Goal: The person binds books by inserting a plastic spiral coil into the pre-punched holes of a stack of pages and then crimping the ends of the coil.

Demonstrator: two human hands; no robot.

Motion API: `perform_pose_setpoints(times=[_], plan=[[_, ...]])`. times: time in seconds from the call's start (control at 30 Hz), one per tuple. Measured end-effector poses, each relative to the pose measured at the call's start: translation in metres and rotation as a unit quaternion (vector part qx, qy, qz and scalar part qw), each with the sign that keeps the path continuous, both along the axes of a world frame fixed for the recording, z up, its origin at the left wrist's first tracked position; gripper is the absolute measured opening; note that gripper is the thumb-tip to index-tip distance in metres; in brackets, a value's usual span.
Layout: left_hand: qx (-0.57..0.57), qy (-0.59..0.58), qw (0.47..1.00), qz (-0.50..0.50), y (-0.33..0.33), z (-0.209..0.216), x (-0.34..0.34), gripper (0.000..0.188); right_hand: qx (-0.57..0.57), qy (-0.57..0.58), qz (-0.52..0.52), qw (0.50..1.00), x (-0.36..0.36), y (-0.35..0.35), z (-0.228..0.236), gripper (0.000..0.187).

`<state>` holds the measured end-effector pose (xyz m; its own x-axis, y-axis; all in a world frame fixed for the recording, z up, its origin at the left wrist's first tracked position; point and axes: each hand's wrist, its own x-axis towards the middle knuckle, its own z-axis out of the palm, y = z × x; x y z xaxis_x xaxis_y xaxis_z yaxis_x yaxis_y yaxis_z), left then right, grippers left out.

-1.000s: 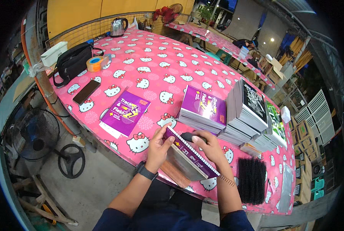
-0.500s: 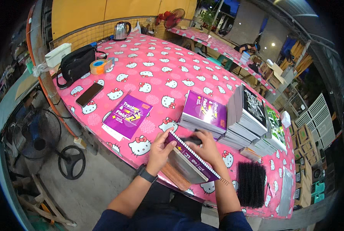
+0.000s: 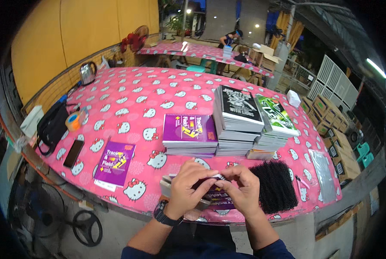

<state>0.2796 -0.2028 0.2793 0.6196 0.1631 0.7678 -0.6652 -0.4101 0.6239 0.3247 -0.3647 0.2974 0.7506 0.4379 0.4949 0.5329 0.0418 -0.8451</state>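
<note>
A purple spiral-bound book (image 3: 221, 200) lies tilted at the table's near edge, partly covered by my hands. My left hand (image 3: 189, 184) and my right hand (image 3: 241, 185) meet over its bound edge, thumbs and forefingers closed in a pinch there. A small white and dark bit shows between the fingertips, probably the end of the binding. A wooden block below the book is mostly hidden. Just right of my right hand sits a pile of black spiral coils (image 3: 274, 186). Beyond my hands stands a stack of purple books (image 3: 189, 129).
Taller stacks of black-covered books (image 3: 239, 105) and green-covered books (image 3: 276, 114) stand farther right. A single purple book (image 3: 114, 164), a phone (image 3: 74, 153), tape rolls (image 3: 74, 121) and a black bag (image 3: 54, 125) lie left. A pink tool (image 3: 302, 182) and clear plastic sheet (image 3: 323, 176) lie right.
The view has turned to the right. The book has gone from standing on a slant to lying lower, and my right hand has come up beside my left at its bound edge.
</note>
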Motion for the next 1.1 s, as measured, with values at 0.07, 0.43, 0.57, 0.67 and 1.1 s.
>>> perform_pose_setpoints(times=[0.07,0.43,0.57,0.67,1.1], plan=[[0.000,0.006,1.000,0.010,-0.005,-0.003,0.000,0.016,0.003,-0.029,-0.033,0.999,-0.004,-0.004,-0.008,0.024],[-0.008,-0.001,1.000,0.007,0.000,-0.009,-0.006,0.015,-0.031,-0.166,-0.068,0.983,-0.009,0.005,-0.001,0.021],[-0.023,0.003,1.000,-0.008,-0.002,-0.013,-0.004,0.014,-0.046,-0.212,-0.066,0.974,-0.011,0.004,0.004,0.020],[-0.014,-0.002,1.000,-0.002,-0.002,-0.016,-0.006,0.011,-0.072,-0.236,-0.056,0.967,-0.010,0.003,0.007,0.017],[-0.002,0.074,0.996,0.056,0.000,-0.015,-0.007,0.014,-0.129,-0.268,-0.038,0.954,-0.004,0.010,0.005,0.025]])
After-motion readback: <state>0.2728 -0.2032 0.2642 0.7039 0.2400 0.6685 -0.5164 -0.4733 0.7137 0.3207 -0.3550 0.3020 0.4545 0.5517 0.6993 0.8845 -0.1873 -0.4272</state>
